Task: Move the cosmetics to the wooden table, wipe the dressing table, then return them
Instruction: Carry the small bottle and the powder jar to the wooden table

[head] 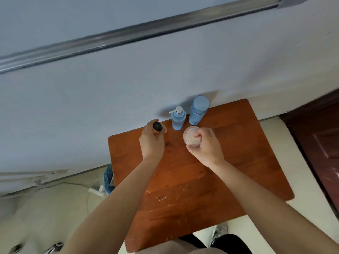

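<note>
I look down on the wooden table (pixel 211 180), which stands against a pale wall. A blue pump bottle (pixel 178 119) and a taller blue bottle with a wide cap (pixel 198 110) stand upright at its far edge. My left hand (pixel 152 142) grips a small bottle with a dark round cap (pixel 157 126) at the table's far left corner. My right hand (pixel 206 146) holds a pink jar with a pale lid (pixel 190 135), its fingers curled round the jar's side, just in front of the blue bottles.
A dark wooden door (pixel 319 143) is on the right. On the floor to the left lie a white power strip with cable (pixel 96 190) and a blue cloth-like thing (pixel 108 178) by the table's edge. A metal rail (pixel 128 37) crosses the wall.
</note>
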The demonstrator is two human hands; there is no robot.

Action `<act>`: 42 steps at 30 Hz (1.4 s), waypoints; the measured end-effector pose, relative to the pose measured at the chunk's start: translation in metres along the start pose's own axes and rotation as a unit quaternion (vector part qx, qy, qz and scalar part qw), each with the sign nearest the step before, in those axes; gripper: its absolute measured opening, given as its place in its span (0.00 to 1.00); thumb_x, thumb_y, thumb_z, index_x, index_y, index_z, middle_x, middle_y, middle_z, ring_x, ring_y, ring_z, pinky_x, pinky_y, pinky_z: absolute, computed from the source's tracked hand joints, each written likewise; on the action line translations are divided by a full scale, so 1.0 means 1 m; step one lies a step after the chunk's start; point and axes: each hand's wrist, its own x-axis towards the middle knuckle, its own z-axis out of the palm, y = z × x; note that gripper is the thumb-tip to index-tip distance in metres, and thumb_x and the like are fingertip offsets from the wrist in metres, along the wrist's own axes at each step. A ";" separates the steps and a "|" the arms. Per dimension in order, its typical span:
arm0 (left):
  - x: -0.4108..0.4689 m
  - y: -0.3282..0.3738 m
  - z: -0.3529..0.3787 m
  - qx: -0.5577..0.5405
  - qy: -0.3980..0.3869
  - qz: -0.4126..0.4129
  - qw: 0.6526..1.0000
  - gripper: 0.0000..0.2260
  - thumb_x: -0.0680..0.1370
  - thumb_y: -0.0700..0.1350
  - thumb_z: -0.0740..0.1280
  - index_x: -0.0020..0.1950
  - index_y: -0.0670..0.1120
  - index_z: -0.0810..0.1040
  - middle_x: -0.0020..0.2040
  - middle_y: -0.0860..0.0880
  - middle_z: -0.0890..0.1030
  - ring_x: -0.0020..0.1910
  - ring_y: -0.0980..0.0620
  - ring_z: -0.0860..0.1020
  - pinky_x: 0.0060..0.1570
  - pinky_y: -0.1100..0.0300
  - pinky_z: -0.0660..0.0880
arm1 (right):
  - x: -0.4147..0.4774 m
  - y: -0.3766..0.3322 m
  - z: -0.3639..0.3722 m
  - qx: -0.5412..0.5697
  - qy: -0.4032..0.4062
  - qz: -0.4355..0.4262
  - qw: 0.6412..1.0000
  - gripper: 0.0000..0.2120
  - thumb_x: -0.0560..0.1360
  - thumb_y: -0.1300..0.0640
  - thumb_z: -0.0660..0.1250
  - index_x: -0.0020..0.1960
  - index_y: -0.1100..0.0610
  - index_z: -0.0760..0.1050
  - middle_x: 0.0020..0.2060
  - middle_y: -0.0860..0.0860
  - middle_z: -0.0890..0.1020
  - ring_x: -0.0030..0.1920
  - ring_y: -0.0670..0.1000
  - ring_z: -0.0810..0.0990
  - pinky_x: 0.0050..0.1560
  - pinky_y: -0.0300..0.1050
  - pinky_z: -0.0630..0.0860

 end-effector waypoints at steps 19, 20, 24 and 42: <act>-0.013 0.009 -0.013 0.193 0.051 0.169 0.965 0.24 0.80 0.54 0.65 0.72 0.44 0.66 0.74 0.43 0.66 0.75 0.45 0.63 0.71 0.46 0.65 | -0.018 0.008 -0.051 -0.054 0.081 -0.006 0.995 0.18 0.80 0.40 0.58 0.65 0.48 0.71 0.73 0.49 0.66 0.72 0.49 0.66 0.61 0.42 0.71; -0.020 0.015 -0.017 0.205 0.054 0.204 0.956 0.24 0.81 0.53 0.65 0.73 0.43 0.66 0.76 0.43 0.63 0.77 0.44 0.59 0.73 0.46 0.61 | -0.023 0.011 -0.063 -0.056 0.098 -0.002 0.994 0.19 0.81 0.40 0.56 0.67 0.48 0.70 0.73 0.49 0.65 0.72 0.49 0.66 0.63 0.44 0.71; -0.048 0.057 -0.019 0.253 0.028 0.337 0.907 0.24 0.82 0.52 0.60 0.76 0.43 0.64 0.79 0.41 0.57 0.79 0.41 0.51 0.76 0.40 0.52 | -0.053 0.021 -0.118 -0.074 0.173 0.000 0.982 0.25 0.82 0.40 0.52 0.76 0.50 0.62 0.76 0.52 0.61 0.76 0.52 0.59 0.73 0.52 0.63; -0.506 0.220 0.149 0.132 -0.184 0.649 0.726 0.27 0.83 0.58 0.52 0.80 0.47 0.56 0.81 0.44 0.51 0.80 0.46 0.46 0.76 0.41 0.50 | -0.574 0.187 -0.333 -0.206 0.550 0.131 0.799 0.30 0.82 0.42 0.55 0.79 0.54 0.57 0.79 0.57 0.55 0.79 0.56 0.54 0.76 0.58 0.57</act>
